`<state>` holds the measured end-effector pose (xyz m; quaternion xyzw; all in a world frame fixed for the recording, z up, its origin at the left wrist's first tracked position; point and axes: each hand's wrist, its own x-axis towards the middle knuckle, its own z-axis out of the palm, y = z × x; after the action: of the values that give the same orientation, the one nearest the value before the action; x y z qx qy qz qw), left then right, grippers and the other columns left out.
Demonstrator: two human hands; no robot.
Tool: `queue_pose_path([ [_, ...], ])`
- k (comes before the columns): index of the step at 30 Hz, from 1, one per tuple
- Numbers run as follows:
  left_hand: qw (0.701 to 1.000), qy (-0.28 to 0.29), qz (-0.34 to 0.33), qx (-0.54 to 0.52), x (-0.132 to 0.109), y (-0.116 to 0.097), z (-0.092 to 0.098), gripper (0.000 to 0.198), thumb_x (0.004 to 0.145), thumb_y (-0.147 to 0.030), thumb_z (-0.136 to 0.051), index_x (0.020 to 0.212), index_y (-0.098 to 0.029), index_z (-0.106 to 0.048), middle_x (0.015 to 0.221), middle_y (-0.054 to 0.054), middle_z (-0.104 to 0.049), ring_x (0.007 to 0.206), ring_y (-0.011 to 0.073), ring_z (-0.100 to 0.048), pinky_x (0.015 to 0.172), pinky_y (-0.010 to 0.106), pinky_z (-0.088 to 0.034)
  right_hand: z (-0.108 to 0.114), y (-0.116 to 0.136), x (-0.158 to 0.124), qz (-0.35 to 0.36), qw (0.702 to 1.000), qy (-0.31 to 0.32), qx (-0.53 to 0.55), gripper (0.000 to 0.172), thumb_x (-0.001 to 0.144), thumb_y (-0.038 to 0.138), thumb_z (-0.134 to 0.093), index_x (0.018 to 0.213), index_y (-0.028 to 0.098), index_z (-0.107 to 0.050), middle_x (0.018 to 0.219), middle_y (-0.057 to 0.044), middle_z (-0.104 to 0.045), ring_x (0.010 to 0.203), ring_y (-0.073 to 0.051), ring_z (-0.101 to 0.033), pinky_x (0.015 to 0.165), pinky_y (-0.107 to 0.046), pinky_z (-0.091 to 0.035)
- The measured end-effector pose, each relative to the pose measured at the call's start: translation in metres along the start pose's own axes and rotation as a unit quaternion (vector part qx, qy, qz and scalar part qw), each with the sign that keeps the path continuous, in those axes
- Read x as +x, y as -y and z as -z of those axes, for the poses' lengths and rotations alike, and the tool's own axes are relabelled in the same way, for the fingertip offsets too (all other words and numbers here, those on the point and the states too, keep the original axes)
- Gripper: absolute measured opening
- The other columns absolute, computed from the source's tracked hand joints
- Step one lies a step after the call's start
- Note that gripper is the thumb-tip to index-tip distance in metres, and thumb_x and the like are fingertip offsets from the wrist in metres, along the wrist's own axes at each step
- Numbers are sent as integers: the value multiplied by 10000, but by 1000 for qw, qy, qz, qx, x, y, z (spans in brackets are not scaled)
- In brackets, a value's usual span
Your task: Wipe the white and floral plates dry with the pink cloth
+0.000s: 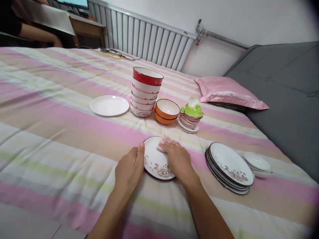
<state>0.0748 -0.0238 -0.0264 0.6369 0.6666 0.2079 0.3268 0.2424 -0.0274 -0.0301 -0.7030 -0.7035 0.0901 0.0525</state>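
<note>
Apparently pinching the left edge of a dark-rimmed plate (pixel 155 157): left hand (pixel 129 168), thumb uppermost, fingers hidden. Bunched over a pale pink cloth (pixel 162 142) (or perhaps a tissue, hard to tell): right hand (pixel 178 160), pressing down on the far right of the white face. Plate between both hands, brown flowers toward the near side; impossible to tell whether resting on the striped bedding (pixel 74 142) or lifted slightly above. For a good wipe, best to hold the rim firm, press evenly, sweep from middle to dark edge, and turn the plate bit by bit so as not to miss the part beneath the right palm. Just to the right, a stack of matching plates (pixel 230 164), with small white dishes (pixel 258 162) beside it. Farther off, in a loose row, a white plate (pixel 109 105), a tower of bowls (pixel 144 97) with a red bowl (pixel 147 78) topmost, two nested orange bowls (pixel 165 117), and a green leaf-shaped dish (pixel 193 111) atop other dishes (pixel 187 127). Beyond, a pink pillow (pixel 229 89) and loose cables (pixel 115 53).
</note>
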Motion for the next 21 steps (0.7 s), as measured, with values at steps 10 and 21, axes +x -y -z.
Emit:
queue_pose_path([
  [10, 1000, -4, -9, -13, -1, 1, 0, 591, 875, -628, -112, 679, -222, -494, 666, 68, -614, 681, 251, -591, 609, 318, -389, 36, 10, -30, -70, 994, 64, -62, 336, 892, 205, -363, 887, 190, -698, 857, -135, -705, 822, -240, -649, 611, -287, -362],
  [21, 1000, 0, -3, -10, -1, 2, 1, 577, 881, -608, -90, 664, -224, -462, 659, 63, -596, 660, 239, -560, 597, 313, -358, 30, 30, -27, 80, 967, 99, 219, 356, 807, 120, -368, 829, 192, -716, 887, -54, -723, 803, -156, -630, 752, -236, -402],
])
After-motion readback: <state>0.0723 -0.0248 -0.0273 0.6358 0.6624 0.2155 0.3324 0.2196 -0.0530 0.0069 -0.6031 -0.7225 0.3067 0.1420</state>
